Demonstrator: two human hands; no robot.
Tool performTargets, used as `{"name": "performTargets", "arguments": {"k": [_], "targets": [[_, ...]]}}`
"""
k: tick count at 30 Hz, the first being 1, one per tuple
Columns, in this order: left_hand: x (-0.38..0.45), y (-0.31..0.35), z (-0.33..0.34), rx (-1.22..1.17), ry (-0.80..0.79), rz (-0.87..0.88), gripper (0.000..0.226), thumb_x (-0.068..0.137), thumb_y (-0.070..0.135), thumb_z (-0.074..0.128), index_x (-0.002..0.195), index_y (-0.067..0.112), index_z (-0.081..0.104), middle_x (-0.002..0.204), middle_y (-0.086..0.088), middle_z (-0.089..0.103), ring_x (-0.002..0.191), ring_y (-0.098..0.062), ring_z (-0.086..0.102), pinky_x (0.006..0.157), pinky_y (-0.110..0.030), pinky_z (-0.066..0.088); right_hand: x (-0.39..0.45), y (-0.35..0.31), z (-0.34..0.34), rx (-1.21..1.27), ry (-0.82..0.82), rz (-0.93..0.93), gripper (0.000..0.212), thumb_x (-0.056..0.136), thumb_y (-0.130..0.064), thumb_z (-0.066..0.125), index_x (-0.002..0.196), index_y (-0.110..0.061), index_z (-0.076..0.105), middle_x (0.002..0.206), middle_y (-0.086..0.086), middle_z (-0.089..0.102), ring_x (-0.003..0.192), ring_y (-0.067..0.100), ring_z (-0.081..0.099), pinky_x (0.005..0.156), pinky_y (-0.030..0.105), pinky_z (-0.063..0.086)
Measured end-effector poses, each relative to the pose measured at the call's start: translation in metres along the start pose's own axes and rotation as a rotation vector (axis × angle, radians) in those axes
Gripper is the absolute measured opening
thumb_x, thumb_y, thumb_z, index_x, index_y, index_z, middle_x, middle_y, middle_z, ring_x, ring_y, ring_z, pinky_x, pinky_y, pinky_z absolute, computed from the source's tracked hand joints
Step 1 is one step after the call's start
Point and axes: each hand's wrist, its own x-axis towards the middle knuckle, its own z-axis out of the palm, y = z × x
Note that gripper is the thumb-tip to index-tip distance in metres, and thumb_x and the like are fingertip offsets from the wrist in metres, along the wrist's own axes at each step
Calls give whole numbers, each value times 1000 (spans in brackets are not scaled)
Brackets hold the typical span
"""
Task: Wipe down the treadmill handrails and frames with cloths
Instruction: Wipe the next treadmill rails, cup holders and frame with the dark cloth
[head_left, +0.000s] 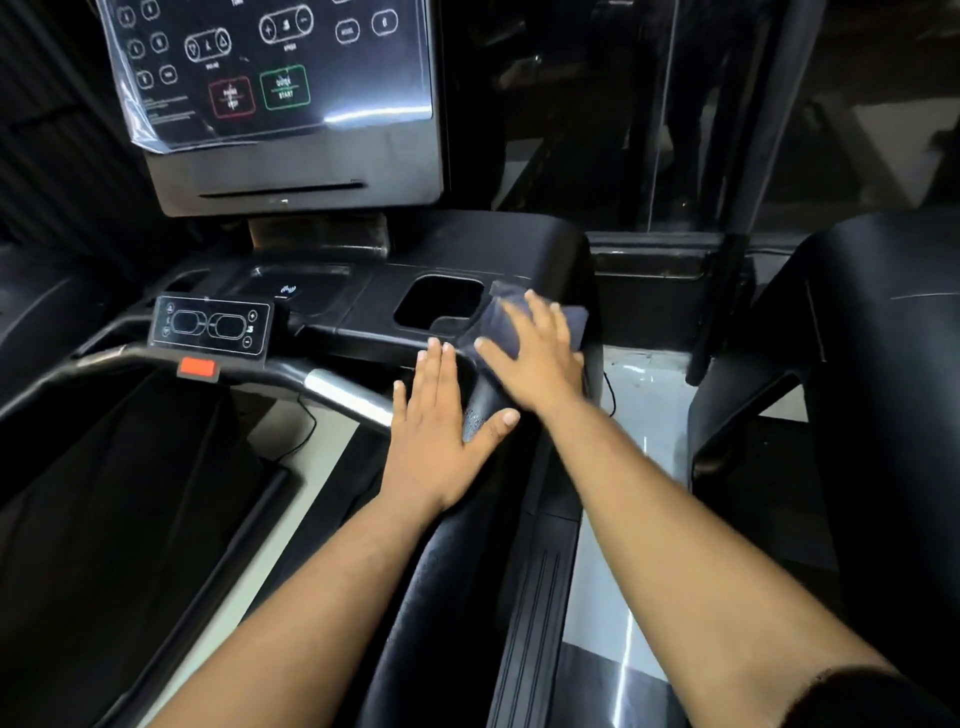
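Still early: our right hand (535, 353) presses the cloth (569, 319) flat-fingered on the frame (519, 244); left hand (441, 415) flat, empty; handrail (441, 571) looks unwiped.

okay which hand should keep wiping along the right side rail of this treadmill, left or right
Right, probably. The right hand already presses flat on the dark cloth at the top of the right side rail. The left hand lies bare and flat on the rail, with no cloth under it.
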Motion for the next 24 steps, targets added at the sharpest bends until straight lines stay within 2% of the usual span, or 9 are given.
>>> {"name": "performTargets", "arguments": {"k": [2,4,6,9,12,18,20,22,24], "targets": [[-5,-4,-2,-116,23,6,114,80,84,27,164,12,1,172,-1,-6,156,-9,-13,129,-45,-4,-55,-5,19,9,25,-100,73,84,-69,55,149,-57,25,169,-19,9,156,11,-1,107,70,29],[-12,-9,-2,-197,24,13,113,81,82,32,164,11,3,172,0,-3,153,-5,-12,129,-42,-4,-109,-3,35,32,62,-191,75,80,-54,56,146,-56,20,166,-23,8,154,4,-1,102,70,34],[-24,-13,-2,-231,13,28,112,82,82,34,164,12,2,172,2,-4,152,-3,-13,129,-41,-4,-125,1,36,40,47,-230,76,80,-54,57,147,-57,21,166,-24,8,155,4,-1,103,68,35],[-44,-16,-5,-216,-46,23,113,81,85,30,164,15,-2,170,6,-10,151,-2,-17,129,-44,-3,-87,-3,12,96,-1,-126,75,87,-69,60,152,-56,26,170,-17,9,157,10,0,115,64,27],[-65,-18,-10,-132,-124,10,116,78,89,25,163,18,-8,170,5,-14,150,-1,-21,129,-44,-6,-66,-16,0,133,4,65,73,92,-68,56,156,-50,26,172,-12,4,158,17,-1,117,66,25],[-106,-23,-13,-26,-143,71,121,76,97,21,162,21,-18,162,13,-30,149,-1,-31,125,-33,-14,-165,-17,41,49,30,-179,73,79,-76,48,144,-58,22,166,-24,11,156,6,-3,104,64,31],[-116,-25,-14,1,-162,62,123,73,100,16,161,22,-21,162,12,-32,149,-1,-32,123,-32,-15,-158,-12,37,73,35,-206,73,79,-75,52,145,-58,27,166,-23,16,156,6,1,107,63,32],[-119,-24,-16,28,-172,49,122,74,99,16,160,22,-23,161,12,-34,150,-2,-32,125,-35,-14,-124,-14,20,132,28,-123,71,84,-71,55,150,-55,33,169,-16,17,157,12,4,114,64,30],[-123,-20,-18,37,-175,43,120,76,96,20,160,21,-23,162,12,-32,150,-3,-31,126,-37,-12,-93,-21,2,154,-10,30,70,92,-66,58,155,-50,30,171,-11,9,158,17,1,117,66,26]]}}
